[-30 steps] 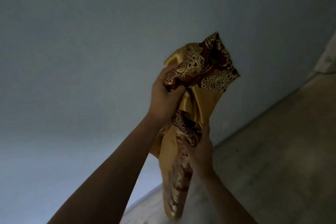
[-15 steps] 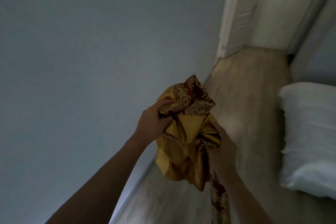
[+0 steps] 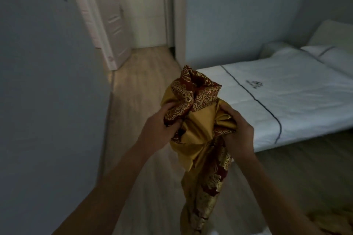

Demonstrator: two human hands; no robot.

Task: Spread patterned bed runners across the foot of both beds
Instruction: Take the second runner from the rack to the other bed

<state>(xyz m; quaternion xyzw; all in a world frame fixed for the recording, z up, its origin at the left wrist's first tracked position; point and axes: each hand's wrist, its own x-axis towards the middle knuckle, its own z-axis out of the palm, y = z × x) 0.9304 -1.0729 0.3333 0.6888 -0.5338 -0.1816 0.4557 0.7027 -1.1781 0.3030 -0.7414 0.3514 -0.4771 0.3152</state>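
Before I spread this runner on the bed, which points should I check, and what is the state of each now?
1. Left hand grips the runner: ok.
2. Right hand grips it too: ok.
3. Runner opened out for spreading: not ok, it is bunched.
4. Hanging tail clear of the floor: cannot tell, it leaves the frame.
5. Bed cover lies smooth: ok.
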